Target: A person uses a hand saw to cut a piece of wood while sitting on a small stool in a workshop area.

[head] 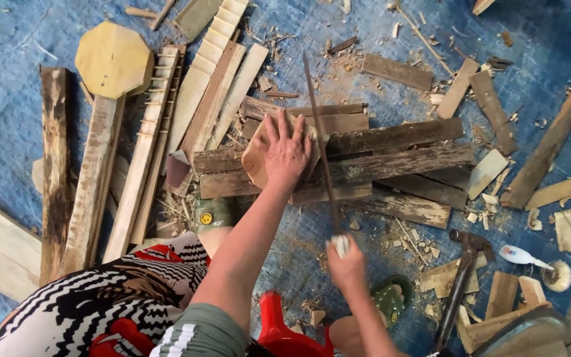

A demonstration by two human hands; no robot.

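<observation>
1. Wood, pale, one flat offcut [259,155]: lies on top of the plank stack, pinned flat under the left hand [288,151], whose fingers are spread and press down, apparently to keep the piece from shifting under the blade.
2. Saw, one, long thin blade [318,142]: handle wrapped by the right hand [346,263], closed around it; blade runs up past the left hand's edge and across the offcut.
3. Planks, dark weathered, about six, stacked crosswise [391,165]: serve as a raised bench on the blue tarp [8,39].
4. Octagonal board, one, yellowish [114,58]: at upper left, resting on long slats.
5. Hammer, one [460,277]: lies just right of the right hand.
6. Glue tube, one, white [520,256]: lies beside the hammer.
7. Shavings and chips: uncounted, scattered.
</observation>
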